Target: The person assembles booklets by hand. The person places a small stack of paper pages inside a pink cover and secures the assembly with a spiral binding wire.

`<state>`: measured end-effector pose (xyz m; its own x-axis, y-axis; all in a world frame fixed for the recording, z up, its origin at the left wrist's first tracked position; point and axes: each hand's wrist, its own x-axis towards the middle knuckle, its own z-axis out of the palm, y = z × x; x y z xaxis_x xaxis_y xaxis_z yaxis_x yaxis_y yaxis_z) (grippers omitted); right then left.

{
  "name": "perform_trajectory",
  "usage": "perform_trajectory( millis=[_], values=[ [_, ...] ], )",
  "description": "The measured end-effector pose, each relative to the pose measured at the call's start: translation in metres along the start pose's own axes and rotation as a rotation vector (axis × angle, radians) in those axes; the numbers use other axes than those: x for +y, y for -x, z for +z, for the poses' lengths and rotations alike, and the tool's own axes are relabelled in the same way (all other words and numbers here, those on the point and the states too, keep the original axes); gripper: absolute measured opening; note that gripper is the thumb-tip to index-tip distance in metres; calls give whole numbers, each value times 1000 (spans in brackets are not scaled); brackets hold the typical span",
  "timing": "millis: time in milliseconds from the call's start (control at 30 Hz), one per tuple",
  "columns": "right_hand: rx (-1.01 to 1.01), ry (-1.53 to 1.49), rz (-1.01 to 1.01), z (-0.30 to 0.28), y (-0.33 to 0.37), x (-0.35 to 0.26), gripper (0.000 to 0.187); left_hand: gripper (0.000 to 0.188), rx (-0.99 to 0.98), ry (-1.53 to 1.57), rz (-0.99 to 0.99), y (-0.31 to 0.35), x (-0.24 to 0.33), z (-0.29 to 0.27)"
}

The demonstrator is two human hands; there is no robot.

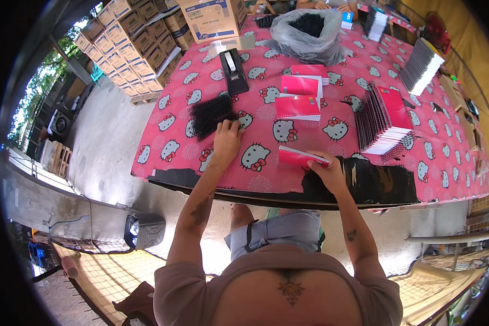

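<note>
My right hand (pixel 328 171) is closed on the right end of a small pink notebook (pixel 294 156), held near the table's front edge with its white page edges showing. On the left, my left hand (pixel 227 142) reaches to the near right edge of a pile of black spiral binding coils (pixel 209 116). Its fingers are bent down against the coils; how many coils they pinch is hidden. Beyond the held notebook, a pink notebook stack (pixel 298 107) lies flat, with two more pink stacks behind it.
A black tabletop device (pixel 234 73) stands behind the coils. Spiral-bound notebooks (pixel 384 117) form a row at right; another bound stack (pixel 421 65) is farther back. A clear plastic bag (pixel 309 46) of black coils sits at the far side, near another person's hands. Cartons (pixel 130 51) are piled left.
</note>
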<state>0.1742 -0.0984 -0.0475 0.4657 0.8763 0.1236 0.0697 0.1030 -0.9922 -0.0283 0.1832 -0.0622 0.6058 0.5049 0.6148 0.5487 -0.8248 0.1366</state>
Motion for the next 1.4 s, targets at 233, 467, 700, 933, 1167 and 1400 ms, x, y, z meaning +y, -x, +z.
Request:
perform_trajectory(
  millis=[233, 467, 700, 933, 1167, 1400],
  values=[
    [13, 6, -3, 12, 1, -4, 30, 22, 80, -45, 5, 10, 1, -12],
    [10, 15, 32, 16, -1, -3, 30, 20, 88, 195, 2, 12, 48, -53],
    [-9, 60, 14, 14, -3, 0, 27, 18, -74, 798, -125, 34, 101, -67],
    [12, 20, -57, 13, -2, 3, 26, 16, -14, 770, -83, 26, 98, -61],
    [-29, 12, 11, 11, 6, -4, 26, 19, -53, 793, 14, 25, 98, -74],
    [-72, 95, -4, 6, 13, -9, 23, 23, -260, 692, 171, 13, 96, -91]
  ],
)
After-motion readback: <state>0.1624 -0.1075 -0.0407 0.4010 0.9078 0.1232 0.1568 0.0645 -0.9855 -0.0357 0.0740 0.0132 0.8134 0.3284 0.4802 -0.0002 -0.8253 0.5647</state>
